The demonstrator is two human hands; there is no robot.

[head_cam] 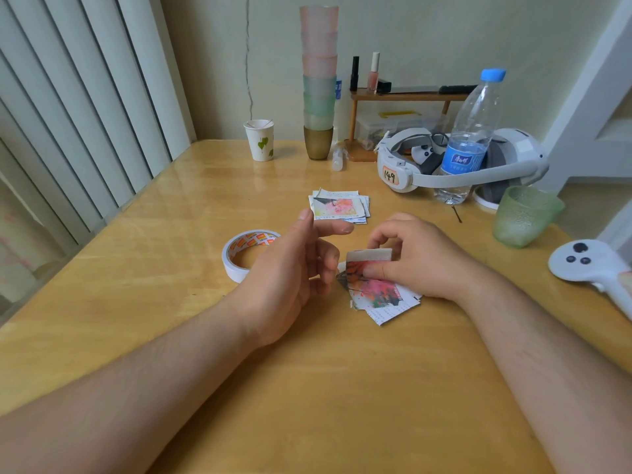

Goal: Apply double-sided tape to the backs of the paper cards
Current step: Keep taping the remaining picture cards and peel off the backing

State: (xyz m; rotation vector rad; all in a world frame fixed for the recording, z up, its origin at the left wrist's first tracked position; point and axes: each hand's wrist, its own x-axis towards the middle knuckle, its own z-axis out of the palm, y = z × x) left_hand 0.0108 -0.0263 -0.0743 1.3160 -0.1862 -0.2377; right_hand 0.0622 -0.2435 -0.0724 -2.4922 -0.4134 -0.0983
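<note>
Bare table near — bottle, headset crowding far-right

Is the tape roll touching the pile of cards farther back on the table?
Apart. The head view shows bare table between the tape roll and the far pile of cards.

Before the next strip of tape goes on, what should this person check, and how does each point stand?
1. Tape roll within reach, beside the left hand: ok.
2. Left hand free to take the tape: ok.
3. Right hand pinning the near cards: ok.
4. Top near card turned back side up: not ok, its print faces up.
5. Far card pile clear of the hands: ok.
6. Loose tape end findable: cannot tell.
</note>
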